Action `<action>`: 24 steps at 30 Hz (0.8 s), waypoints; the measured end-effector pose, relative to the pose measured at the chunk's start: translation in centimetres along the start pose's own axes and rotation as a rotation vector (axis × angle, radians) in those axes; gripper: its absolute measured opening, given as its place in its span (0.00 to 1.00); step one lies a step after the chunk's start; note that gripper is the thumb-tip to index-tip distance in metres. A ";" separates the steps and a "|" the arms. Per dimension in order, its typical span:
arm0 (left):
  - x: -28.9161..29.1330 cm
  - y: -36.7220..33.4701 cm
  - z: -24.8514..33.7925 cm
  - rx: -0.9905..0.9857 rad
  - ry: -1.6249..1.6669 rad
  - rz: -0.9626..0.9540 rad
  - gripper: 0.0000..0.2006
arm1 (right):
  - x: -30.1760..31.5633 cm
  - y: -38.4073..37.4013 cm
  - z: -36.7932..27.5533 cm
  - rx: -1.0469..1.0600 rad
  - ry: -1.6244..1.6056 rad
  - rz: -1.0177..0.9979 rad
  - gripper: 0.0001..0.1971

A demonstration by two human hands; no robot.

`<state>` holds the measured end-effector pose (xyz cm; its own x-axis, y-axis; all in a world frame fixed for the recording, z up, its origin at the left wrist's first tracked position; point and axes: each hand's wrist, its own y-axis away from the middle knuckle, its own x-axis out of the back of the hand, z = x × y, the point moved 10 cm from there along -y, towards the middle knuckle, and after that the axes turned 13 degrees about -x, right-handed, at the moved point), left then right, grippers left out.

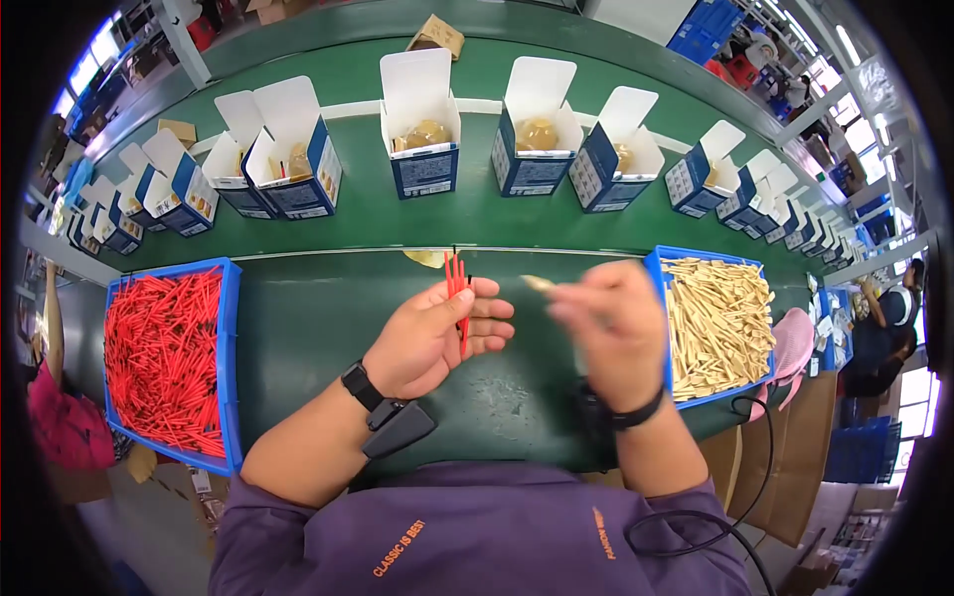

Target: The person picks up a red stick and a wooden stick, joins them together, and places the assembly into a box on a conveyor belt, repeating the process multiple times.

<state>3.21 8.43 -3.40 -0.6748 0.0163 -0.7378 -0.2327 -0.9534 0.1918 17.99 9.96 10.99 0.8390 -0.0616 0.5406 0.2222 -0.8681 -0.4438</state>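
My left hand [435,333] is in front of me, thumb pressing several thin red sticks with black tips [456,283] against the fingers. To its right, my right hand [621,323] is blurred by motion and pinches a small pale wooden stick [538,284] that points toward the left hand, apart from it. A blue bin [231,368] on the left is heaped with more red sticks [164,363]. Beside my right hand stands another blue bin [658,260], full of pale flat wooden sticks [720,328].
Open blue-and-white boxes, among them a middle box [427,174], stand in a curved row on the green conveyor belt [378,223]; some show rounded yellowish things inside. A black cable [767,467] hangs at my right. Other people are at the far left and right edges.
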 end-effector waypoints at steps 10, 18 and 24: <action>3.4 -5.0 -1.3 -0.157 -0.307 0.085 0.15 | -9.5 1.0 2.9 0.234 0.044 -0.368 0.12; -2.5 -7.4 -1.8 -0.320 -0.695 0.109 0.16 | -2.6 -0.9 13.1 -0.481 -0.320 -0.434 0.11; -5.3 -7.3 -3.1 -0.309 -0.800 0.029 0.18 | -3.1 0.5 15.3 -0.699 -0.607 -0.543 0.09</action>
<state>10.65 14.38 -2.83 -0.9956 0.0874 -0.0346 -0.0850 -0.9941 -0.0673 23.08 17.27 -1.84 0.8627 0.5055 0.0112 0.4681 -0.8068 0.3605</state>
